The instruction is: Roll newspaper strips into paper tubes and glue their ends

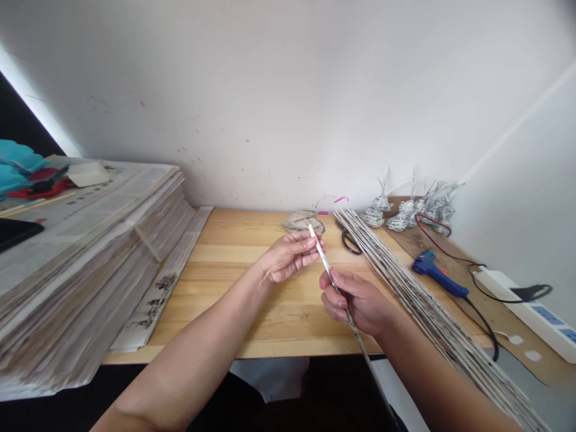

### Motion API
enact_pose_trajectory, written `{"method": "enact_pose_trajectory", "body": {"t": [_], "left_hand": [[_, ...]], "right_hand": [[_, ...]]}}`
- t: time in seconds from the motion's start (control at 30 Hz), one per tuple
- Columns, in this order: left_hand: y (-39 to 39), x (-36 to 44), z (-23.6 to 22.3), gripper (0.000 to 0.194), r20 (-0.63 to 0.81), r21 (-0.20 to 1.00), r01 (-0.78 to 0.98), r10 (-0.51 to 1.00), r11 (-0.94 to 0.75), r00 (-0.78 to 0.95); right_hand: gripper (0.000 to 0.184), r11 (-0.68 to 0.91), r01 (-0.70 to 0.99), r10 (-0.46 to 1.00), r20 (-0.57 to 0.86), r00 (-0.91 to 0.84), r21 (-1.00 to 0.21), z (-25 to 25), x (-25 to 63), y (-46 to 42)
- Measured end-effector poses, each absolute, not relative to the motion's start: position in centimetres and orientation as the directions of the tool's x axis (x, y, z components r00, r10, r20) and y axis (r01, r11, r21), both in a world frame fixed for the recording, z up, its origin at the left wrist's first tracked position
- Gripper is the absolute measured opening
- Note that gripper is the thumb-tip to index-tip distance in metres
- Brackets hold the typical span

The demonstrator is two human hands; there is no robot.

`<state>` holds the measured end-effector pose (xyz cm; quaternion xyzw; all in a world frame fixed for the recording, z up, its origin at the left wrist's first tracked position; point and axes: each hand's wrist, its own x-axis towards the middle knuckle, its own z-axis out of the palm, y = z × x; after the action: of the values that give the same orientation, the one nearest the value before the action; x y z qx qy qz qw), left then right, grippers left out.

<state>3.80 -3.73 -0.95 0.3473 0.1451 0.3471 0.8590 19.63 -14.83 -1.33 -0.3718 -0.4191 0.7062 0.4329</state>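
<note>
A thin rolled newspaper tube [324, 263] slants between my hands over the wooden table, its white tip pointing up and away. My left hand [292, 255] pinches it just below the tip with thumb and fingers. Lower down, my right hand [355, 298] is wrapped round the same tube, whose printed lower end runs down past the table's front edge. Right of my hands lies a long bundle of similar paper tubes [405, 279]. Black-handled scissors [351, 242] are partly under that bundle, and a crumpled beige cloth [294, 222] sits behind my left hand.
A tall newspaper stack [112, 258] fills the left side. At right are a blue glue gun [438, 274] with its cord and a white power strip [531, 312] on brown cardboard [468, 291]. Several woven paper pieces [405, 215] stand by the wall at the table's back right.
</note>
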Motion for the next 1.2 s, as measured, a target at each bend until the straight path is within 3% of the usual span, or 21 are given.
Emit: {"method": "enact_pose_trajectory", "body": {"t": [0.13, 0.43, 0.5, 0.6, 0.77, 0.97, 1.2], "left_hand": [[-3.7, 3.9, -1.0, 0.020, -0.006, 0.722, -0.474, 0.691, 0.503, 0.723], [-3.9, 4.2, -1.1, 0.017, -0.045, 0.763, -0.456, 0.742, 0.458, 0.669], [-3.9, 4.2, -1.1, 0.018, -0.047, 0.765, -0.456, 0.745, 0.455, 0.665], [-3.9, 4.2, -1.1, 0.018, -0.047, 0.765, -0.449, 0.735, 0.462, 0.676], [-3.9, 4.0, -1.0, 0.018, -0.059, 0.755, -0.439, 0.716, 0.488, 0.696], [-3.9, 4.1, -1.1, 0.015, -0.057, 0.753, -0.442, 0.718, 0.487, 0.694], [-3.9, 4.1, -1.3, 0.024, -0.012, 0.757, -0.453, 0.703, 0.471, 0.711]], "right_hand": [[0.031, -0.268, -0.304, 0.932, -0.166, -0.323, -0.914, -1.6, 19.6, -14.7], [0.032, -0.100, 0.025, 0.995, -0.099, 0.027, -0.995, -1.3, 18.6, -14.9], [0.032, -0.150, -0.055, 0.989, -0.149, -0.013, -0.987, -1.3, 18.7, -14.9], [0.029, -0.322, -0.271, 0.939, -0.269, -0.216, -0.907, -1.3, 19.3, -14.9], [0.023, -0.483, -0.423, 0.844, -0.281, -0.456, -0.767, -1.2, 20.0, -14.8], [0.033, -0.334, -0.294, 0.926, -0.254, -0.278, -0.895, -1.6, 19.5, -14.9], [0.038, -0.324, -0.296, 0.935, -0.257, -0.243, -0.899, -1.5, 19.3, -14.9]]}}
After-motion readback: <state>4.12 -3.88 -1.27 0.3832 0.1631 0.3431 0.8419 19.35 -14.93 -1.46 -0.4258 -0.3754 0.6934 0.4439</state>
